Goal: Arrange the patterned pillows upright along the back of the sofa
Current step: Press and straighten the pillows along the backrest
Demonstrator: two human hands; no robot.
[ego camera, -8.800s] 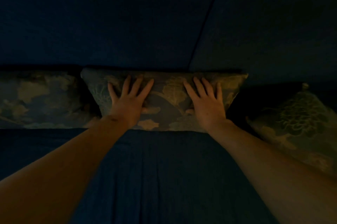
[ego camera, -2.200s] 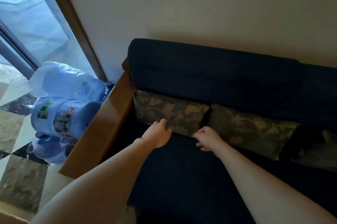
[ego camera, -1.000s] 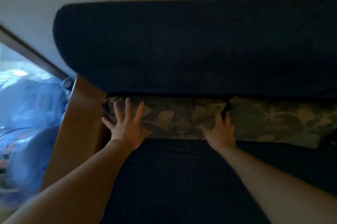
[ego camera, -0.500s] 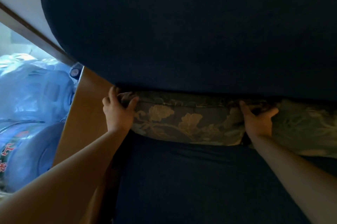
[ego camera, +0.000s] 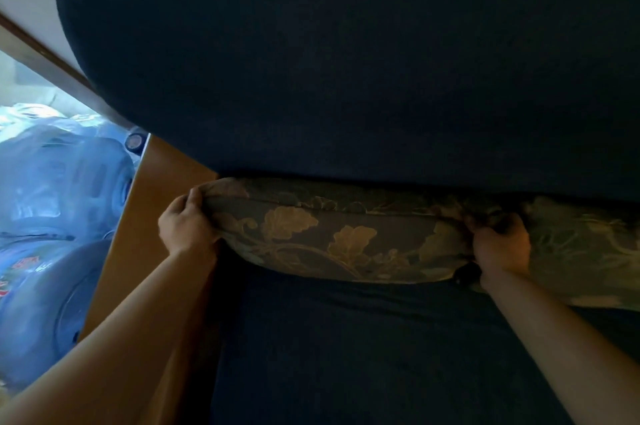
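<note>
Gripped at both ends: leaf-patterned pillow (ego camera: 332, 237), wedged upright between the dark backrest (ego camera: 346, 61) above and the seat (ego camera: 346, 355) below. Left hand (ego camera: 185, 225) closed on the pillow's left corner, thumb over the top seam, fabric bunched in the pinch. Right hand (ego camera: 500, 244) closed on the pillow's right end, fingers curled over the top edge, right where a second patterned pillow (ego camera: 581, 251) butts against the first. To the pillow's left, touching or nearly touching its corner, a wooden armrest (ego camera: 152, 217). Beyond the armrest, away from the pillow, blue water jugs (ego camera: 59, 210) lying on their sides, wrapped in clear plastic; whether water sits inside cannot be told from this angle, and one cap (ego camera: 135, 140) shows near the armrest's far end. Likely step in hand: squaring and seating the end pillow against the backrest. Possible trouble from here: a tug by the corners alone, stretching the cover instead of shifting the filling, leaving the pillow slumped or twisted once let go. Also possible: the right hand catching the neighbouring pillow's edge and dragging it out of line, since the two press together there. Also possible: too hard a shove leftward, jamming the corner against the armrest and folding it over. Small dark round object (ego camera: 467, 274) by the right wrist, too dim to identify.
</note>
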